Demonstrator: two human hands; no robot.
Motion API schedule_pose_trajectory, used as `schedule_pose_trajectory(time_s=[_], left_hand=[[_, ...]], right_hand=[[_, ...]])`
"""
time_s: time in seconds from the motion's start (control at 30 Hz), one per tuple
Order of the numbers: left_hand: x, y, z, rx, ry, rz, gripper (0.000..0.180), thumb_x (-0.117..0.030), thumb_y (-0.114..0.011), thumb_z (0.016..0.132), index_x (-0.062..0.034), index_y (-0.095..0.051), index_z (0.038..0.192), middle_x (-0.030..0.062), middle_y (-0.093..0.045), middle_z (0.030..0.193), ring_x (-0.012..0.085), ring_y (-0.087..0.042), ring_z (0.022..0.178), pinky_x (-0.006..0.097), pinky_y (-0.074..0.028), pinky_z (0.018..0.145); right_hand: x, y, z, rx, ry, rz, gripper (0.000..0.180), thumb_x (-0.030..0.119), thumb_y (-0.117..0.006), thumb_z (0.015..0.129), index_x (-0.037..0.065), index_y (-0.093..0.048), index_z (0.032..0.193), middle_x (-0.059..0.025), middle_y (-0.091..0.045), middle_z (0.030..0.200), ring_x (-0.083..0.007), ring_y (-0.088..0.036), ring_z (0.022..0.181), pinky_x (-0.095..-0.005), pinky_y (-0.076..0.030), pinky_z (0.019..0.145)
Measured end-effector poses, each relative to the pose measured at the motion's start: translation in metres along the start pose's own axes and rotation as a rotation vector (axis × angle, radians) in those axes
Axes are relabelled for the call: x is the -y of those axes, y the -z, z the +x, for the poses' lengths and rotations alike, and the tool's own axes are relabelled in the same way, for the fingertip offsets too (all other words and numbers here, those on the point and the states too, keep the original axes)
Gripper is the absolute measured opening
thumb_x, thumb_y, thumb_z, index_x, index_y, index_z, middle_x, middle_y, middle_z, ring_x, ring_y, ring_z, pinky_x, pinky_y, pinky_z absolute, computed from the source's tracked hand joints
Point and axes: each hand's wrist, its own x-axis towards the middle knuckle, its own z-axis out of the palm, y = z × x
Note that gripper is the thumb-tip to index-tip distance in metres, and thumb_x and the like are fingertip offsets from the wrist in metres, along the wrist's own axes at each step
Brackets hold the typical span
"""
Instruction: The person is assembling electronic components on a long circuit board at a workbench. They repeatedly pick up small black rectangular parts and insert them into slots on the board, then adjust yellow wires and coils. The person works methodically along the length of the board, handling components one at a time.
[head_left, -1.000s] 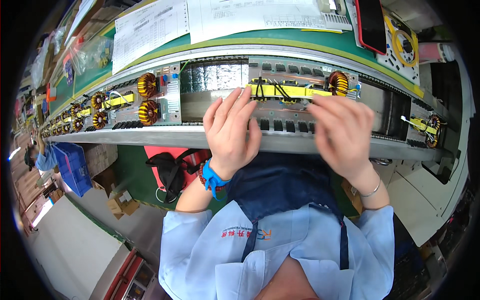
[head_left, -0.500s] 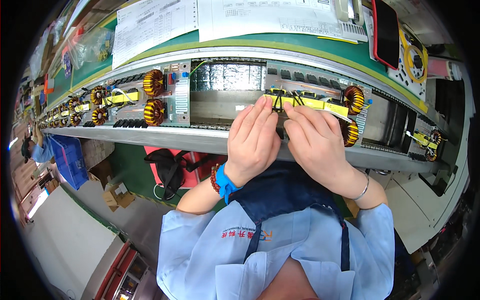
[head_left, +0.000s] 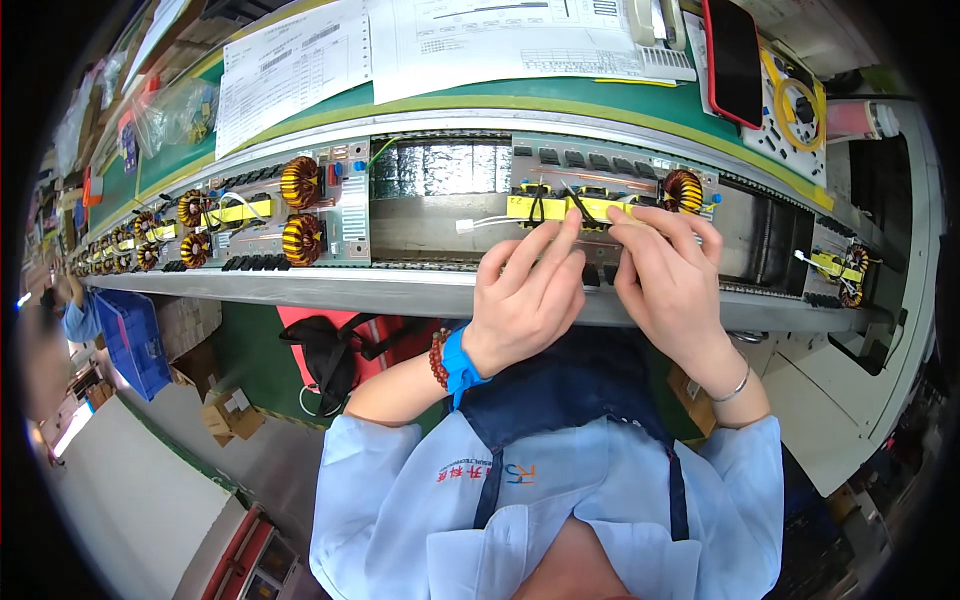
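Note:
A circuit board (head_left: 640, 155) lies on the metal rail in front of me, with a yellow-wrapped transformer strip (head_left: 532, 207), black wires (head_left: 585, 208) and copper-wound coils (head_left: 682, 190). My left hand (head_left: 525, 305) is below the strip, fingers apart, its index fingertip touching the strip beside the black wires. To its right, my right hand (head_left: 672, 280) has its bent fingers gathered at the strip's right part; what they grip, if anything, is hidden. A white connector (head_left: 466, 226) on white leads sticks out left of the board. The lower coil is covered by my right hand.
More coil-fitted boards (head_left: 352, 200) line the rail to the left, and another board (head_left: 838, 270) sits at its right end. Printed sheets (head_left: 450, 50), a red-edged phone (head_left: 733, 62) and a yellow cable loop (head_left: 800, 108) lie beyond the rail. A blue crate (head_left: 135, 340) stands lower left.
My hands have drawn apart and down, uncovering more of the yellow strip and the white connector. The left index finger is now stretched out, and the right fingers have moved right and bent.

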Motion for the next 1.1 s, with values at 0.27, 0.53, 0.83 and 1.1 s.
schedule_pose_trajectory(time_s=[0.27,0.53,0.83,1.1], left_hand=[[-0.005,-0.006,-0.004,-0.017,-0.005,0.056,0.021,-0.005,-0.065,0.066,-0.0058,-0.061,0.087,0.0133,-0.064,0.118,0.0215,-0.058,0.091,0.032,-0.041,0.081],[0.0,0.01,0.005,0.075,0.005,-0.002,0.028,-0.001,-0.068,0.066,-0.005,-0.063,0.094,0.0111,-0.065,0.117,0.0213,-0.06,0.09,0.033,-0.04,0.08],[-0.009,0.006,0.038,0.094,-0.1,-0.095,0.032,-0.013,-0.077,0.068,-0.0084,-0.066,0.097,-0.0003,-0.063,0.09,0.0189,-0.055,0.081,0.035,-0.04,0.071],[0.036,-0.022,0.115,0.517,-0.017,-0.611,0.019,-0.01,-0.074,0.071,-0.0067,-0.062,0.085,0.0054,-0.058,0.073,0.0246,-0.054,0.074,0.034,-0.043,0.068]], right_hand=[[0.0,-0.011,-0.001,-0.043,0.01,0.052,0.033,0.002,-0.063,0.069,0.003,-0.059,0.102,-0.0062,-0.064,0.096,-0.0195,-0.059,0.098,-0.0348,-0.04,0.09],[-0.017,0.005,-0.008,-0.127,-0.084,0.193,0.041,0.005,-0.066,0.07,0.01,-0.064,0.111,0.0014,-0.064,0.096,-0.018,-0.058,0.095,-0.0372,-0.037,0.09],[-0.03,0.001,-0.023,-0.096,-0.048,-0.053,0.029,0.013,-0.064,0.074,0.009,-0.069,0.102,0.0015,-0.064,0.098,-0.0163,-0.058,0.094,-0.0343,-0.036,0.088],[-0.033,-0.003,-0.024,-0.133,-0.015,0.047,0.023,0.008,-0.064,0.076,0.001,-0.067,0.098,-0.0044,-0.065,0.103,-0.0193,-0.06,0.1,-0.0364,-0.046,0.09]])
